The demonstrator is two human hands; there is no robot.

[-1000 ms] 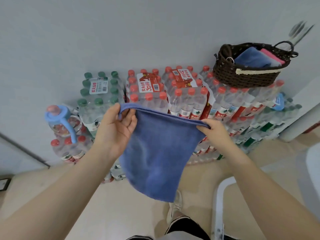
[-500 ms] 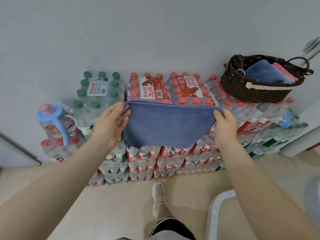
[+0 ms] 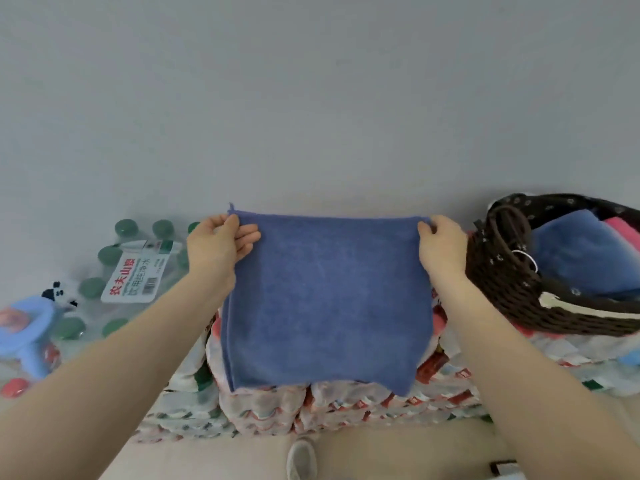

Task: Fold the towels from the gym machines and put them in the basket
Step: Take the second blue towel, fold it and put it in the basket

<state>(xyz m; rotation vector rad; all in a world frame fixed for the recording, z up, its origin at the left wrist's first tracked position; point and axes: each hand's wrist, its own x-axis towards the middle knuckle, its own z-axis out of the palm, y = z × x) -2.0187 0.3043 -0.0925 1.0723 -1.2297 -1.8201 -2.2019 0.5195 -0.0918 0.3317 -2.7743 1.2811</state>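
Left hand (image 3: 221, 244) pinches top left corner of blue towel (image 3: 325, 299), fingers closed on hem. Right hand (image 3: 441, 244) grips top right corner likewise. Towel held taut between both hands, hanging flat against grey wall, above stacked water-bottle packs (image 3: 311, 407). Dark woven basket (image 3: 512, 292) sits just right of right hand atop packs, folded blue and pink towels inside. Green-capped bottle pack (image 3: 135, 278) at left; blue handled jug (image 3: 31, 327) at far left.

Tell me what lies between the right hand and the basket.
Nothing, in the head view: the right hand, pinching a top corner of the blue towel, sits right beside the dark woven basket, with no object between them.
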